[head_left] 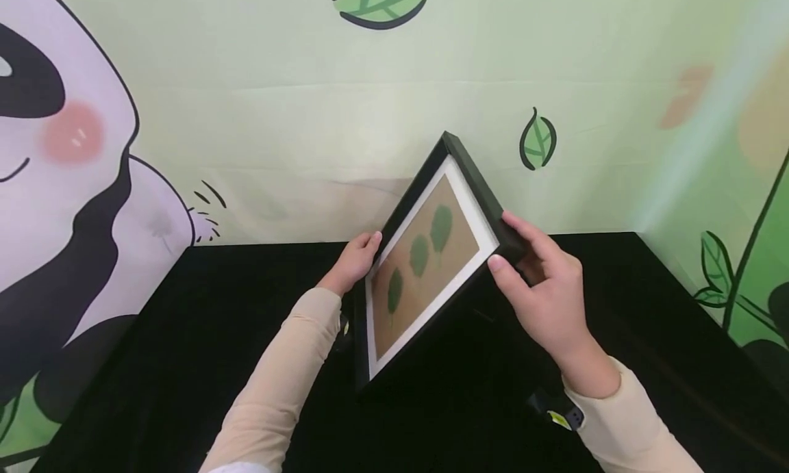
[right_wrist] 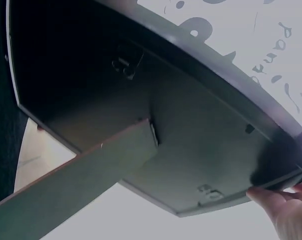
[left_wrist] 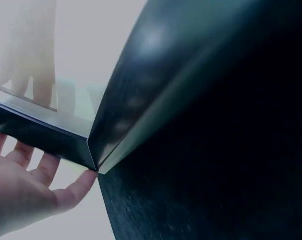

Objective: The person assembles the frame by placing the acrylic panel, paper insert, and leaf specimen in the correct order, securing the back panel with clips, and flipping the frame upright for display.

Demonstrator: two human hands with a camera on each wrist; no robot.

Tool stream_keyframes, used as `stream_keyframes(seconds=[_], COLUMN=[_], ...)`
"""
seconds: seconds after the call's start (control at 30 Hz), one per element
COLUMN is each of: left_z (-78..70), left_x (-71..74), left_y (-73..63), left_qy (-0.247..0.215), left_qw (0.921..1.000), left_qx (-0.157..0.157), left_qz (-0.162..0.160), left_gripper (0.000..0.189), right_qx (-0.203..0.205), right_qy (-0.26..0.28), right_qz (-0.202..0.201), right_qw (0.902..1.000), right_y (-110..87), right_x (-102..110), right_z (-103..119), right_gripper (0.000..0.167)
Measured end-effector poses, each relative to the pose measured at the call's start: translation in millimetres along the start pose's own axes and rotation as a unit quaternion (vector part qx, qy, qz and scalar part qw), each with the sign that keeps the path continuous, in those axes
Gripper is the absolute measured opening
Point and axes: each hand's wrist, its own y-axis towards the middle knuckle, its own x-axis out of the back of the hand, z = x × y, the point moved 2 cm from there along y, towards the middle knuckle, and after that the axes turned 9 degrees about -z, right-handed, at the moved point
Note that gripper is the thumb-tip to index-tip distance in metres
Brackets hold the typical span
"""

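Note:
A black picture frame with a white mat and three green leaves on brown is held tilted above the black table. My left hand grips its left edge, the thumb uppermost. At the right corner my right hand pinches the frame, thumb toward the front and fingers behind. In the left wrist view, the fingers of the left hand lie along the frame's black side. The right wrist view shows the frame's dark back, with a flat stand leg sticking out and small metal hangers.
The black-covered table spreads beneath both hands. Behind it hangs a pale green backdrop printed with leaves and a large panda. A small dark device with a yellow-green patch sits at the right wrist.

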Motion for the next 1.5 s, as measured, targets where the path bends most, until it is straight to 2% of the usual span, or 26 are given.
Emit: stream_keyframes(seconds=[0.27,0.47,0.57,0.73,0.87,1.03,1.17,1.27,1.5], left_z=[8.2,12.5,13.1,13.5,14.2,16.5,17.9,17.1,15.0], left_x=[18.5,28.9,29.7,30.4,32.0,33.1,32.9,31.9,21.4], left_y=[-15.8,-31.0,-37.2,-48.4,-58.4,-71.2,-82.9,-93.8,-120.0], left_qy=[0.001,-0.010,-0.015,-0.025,-0.046,-0.077,-0.100,-0.123,-0.185], left_qw=[0.9990,0.9959,0.9946,0.9922,0.9904,0.9872,0.9840,0.9803,0.9660], left_qx=[0.024,0.045,0.057,0.085,0.105,0.130,0.140,0.145,0.151], left_qz=[-0.038,-0.077,-0.085,-0.088,-0.077,-0.051,-0.044,-0.052,-0.099], left_gripper=[0.039,0.039,0.041,0.047,0.049,0.054,0.053,0.052,0.044], right_qx=[-0.036,-0.087,-0.121,-0.171,-0.201,-0.217,-0.210,-0.206,-0.226], right_qy=[0.006,0.062,0.135,0.237,0.246,0.237,0.237,0.245,0.246], right_qz=[0.008,0.023,0.028,0.025,0.011,0.001,0.000,-0.005,0.005], right_qw=[0.9993,0.9940,0.9829,0.9560,0.9480,0.9471,0.9484,0.9473,0.9426], right_y=[14.8,25.6,31.0,38.5,42.1,46.0,50.4,55.0,63.8], right_x=[2,2,3,4,5,8,10,12,16], right_z=[-18,-39,-49,-61,-66,-69,-73,-77,-87], right_gripper=[0.041,0.039,0.038,0.039,0.039,0.037,0.035,0.034,0.033])
